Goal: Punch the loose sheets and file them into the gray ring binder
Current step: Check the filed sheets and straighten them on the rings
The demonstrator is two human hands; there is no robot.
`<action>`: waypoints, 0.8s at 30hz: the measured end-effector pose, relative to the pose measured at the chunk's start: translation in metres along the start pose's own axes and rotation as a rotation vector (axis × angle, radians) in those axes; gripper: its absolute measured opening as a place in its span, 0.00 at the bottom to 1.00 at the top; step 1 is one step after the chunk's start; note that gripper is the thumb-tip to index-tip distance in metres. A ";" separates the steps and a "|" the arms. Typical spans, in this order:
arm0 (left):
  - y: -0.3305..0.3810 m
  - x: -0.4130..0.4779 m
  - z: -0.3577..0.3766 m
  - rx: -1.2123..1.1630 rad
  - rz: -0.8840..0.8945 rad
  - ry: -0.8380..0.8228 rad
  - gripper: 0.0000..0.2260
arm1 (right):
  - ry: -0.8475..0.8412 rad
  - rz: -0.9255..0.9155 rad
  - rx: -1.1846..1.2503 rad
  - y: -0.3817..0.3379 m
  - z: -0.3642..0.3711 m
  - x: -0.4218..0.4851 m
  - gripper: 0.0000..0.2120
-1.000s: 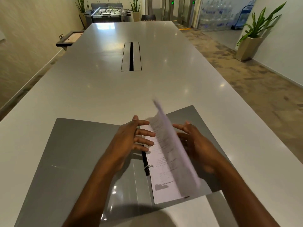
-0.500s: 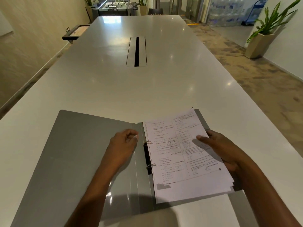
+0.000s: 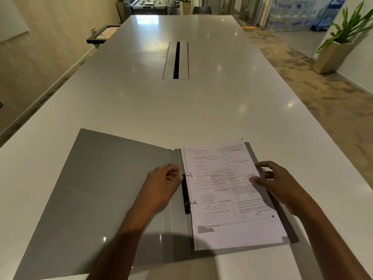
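The gray ring binder (image 3: 105,190) lies open flat on the white table (image 3: 201,110). A stack of printed sheets (image 3: 220,199) sits on its right half, threaded on two metal rings, the upper ring (image 3: 188,174) and the lower ring (image 3: 191,203), along a black spine strip. My left hand (image 3: 163,184) rests on the binder just left of the spine, its fingers curled and its fingertips pinching at the upper ring. At the stack's right edge, my right hand (image 3: 276,182) has its thumb on the top sheet and its fingers loosely arched above the paper.
A cable slot (image 3: 176,60) runs down the table's middle. A potted plant (image 3: 333,55) stands on the floor at the right. A framed shelf (image 3: 103,34) juts from the left wall. A foosball table (image 3: 155,3) stands at the far end.
The flipping sheet has dropped flat onto the stack. My left hand curled up at the upper ring. My right hand slid to the stack's right edge and raised its fingers.
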State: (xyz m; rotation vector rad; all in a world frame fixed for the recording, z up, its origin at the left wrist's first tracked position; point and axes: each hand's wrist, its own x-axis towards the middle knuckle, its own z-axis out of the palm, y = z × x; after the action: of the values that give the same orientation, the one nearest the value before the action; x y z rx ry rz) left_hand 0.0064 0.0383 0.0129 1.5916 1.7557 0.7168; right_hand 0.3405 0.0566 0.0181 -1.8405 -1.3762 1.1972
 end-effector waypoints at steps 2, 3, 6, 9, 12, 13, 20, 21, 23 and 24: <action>0.001 -0.002 0.001 0.018 0.012 0.000 0.11 | 0.052 -0.045 -0.106 0.002 0.000 0.000 0.20; 0.002 -0.003 0.001 0.024 0.015 -0.005 0.12 | 0.071 -0.057 -0.155 0.004 0.001 0.000 0.20; 0.003 -0.009 0.001 0.045 0.013 -0.017 0.13 | 0.144 -0.092 -0.321 0.010 0.000 -0.001 0.20; 0.002 -0.014 -0.005 0.056 0.003 0.004 0.12 | 0.228 -0.096 -0.450 0.013 -0.001 -0.004 0.22; -0.001 -0.019 -0.016 0.044 -0.005 0.025 0.15 | 0.265 -0.091 -0.475 0.013 0.001 -0.012 0.22; -0.002 -0.021 -0.020 0.042 -0.008 0.025 0.16 | 0.276 -0.085 -0.480 0.013 0.002 -0.014 0.22; -0.016 -0.032 -0.045 0.056 0.014 0.184 0.19 | 0.390 -0.076 -0.515 0.007 0.014 -0.029 0.23; -0.017 -0.033 -0.046 0.040 0.016 0.183 0.21 | 0.414 -0.087 -0.518 0.006 0.017 -0.031 0.22; -0.016 -0.033 -0.044 0.084 0.017 0.084 0.28 | 0.501 -0.151 -0.602 0.006 0.024 -0.031 0.21; -0.015 -0.031 -0.038 0.173 0.026 -0.005 0.34 | 0.559 -0.207 -0.689 0.005 0.028 -0.031 0.20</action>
State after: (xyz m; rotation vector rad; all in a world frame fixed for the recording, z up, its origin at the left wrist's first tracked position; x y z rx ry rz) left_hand -0.0310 0.0073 0.0291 1.7310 1.8387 0.5852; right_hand 0.3149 0.0234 0.0115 -2.1626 -1.6835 0.0494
